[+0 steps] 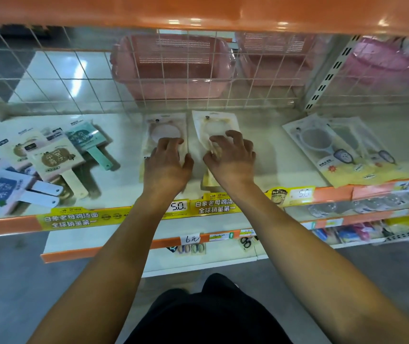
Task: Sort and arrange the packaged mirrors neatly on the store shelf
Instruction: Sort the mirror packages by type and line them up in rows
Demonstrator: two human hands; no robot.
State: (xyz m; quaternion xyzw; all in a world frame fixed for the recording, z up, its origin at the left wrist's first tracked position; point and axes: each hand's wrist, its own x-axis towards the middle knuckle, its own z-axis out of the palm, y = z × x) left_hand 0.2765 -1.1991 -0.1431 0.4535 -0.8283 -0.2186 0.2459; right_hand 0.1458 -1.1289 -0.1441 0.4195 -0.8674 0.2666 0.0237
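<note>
left hand presses one mirror pack, right hand claws its neighbour mid-shelf; neither clamped. light, slippery sleeves, likely fragile; best slid by the edges.

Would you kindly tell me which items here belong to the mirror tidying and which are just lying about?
Job: left mirror pack; right mirror pack; paddle mirrors; clear-packed mirrors; left hand; right hand.
Lying about: pink baskets; price tags.

2 hands, 2 pink baskets, approx 10 pkgd mirrors.
</note>
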